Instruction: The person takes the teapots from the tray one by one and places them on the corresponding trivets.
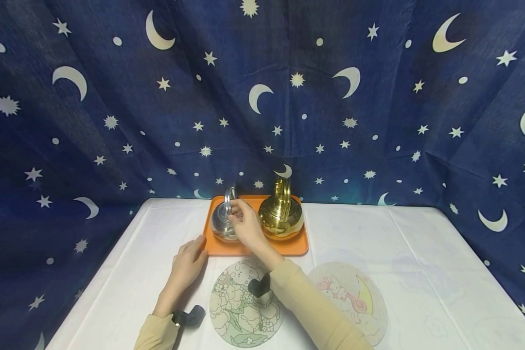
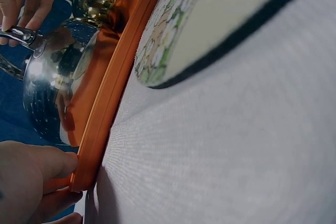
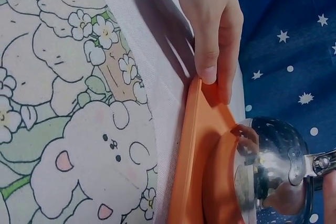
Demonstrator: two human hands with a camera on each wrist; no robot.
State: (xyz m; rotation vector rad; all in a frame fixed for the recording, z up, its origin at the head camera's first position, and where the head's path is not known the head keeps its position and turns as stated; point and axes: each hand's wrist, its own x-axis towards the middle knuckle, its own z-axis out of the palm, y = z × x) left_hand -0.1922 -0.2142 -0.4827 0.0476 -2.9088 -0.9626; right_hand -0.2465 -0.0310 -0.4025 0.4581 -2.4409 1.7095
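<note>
On an orange tray [image 1: 227,249] at the back of the table stands a shiny silver kettle [image 1: 220,226], with a gold kettle [image 1: 281,221] to its right. My right hand [image 1: 246,227] grips the silver kettle's upright handle [image 1: 228,200]. At the tray's front left corner is my left hand [image 1: 188,262], holding the edge. The thumb and fingers of that hand [image 2: 31,177] lie around the corner in the left wrist view. The right wrist view shows the silver kettle [image 3: 273,166] at the tray's left part, its base close over the surface.
Two round mats lie in front of the tray: a green-patterned one [image 1: 232,311] under my right forearm, and a paler one [image 1: 372,316] with a pink drawing to the right. A white cloth [image 1: 420,272] covers the table. Behind hangs a dark blue star-and-moon curtain [image 1: 227,73].
</note>
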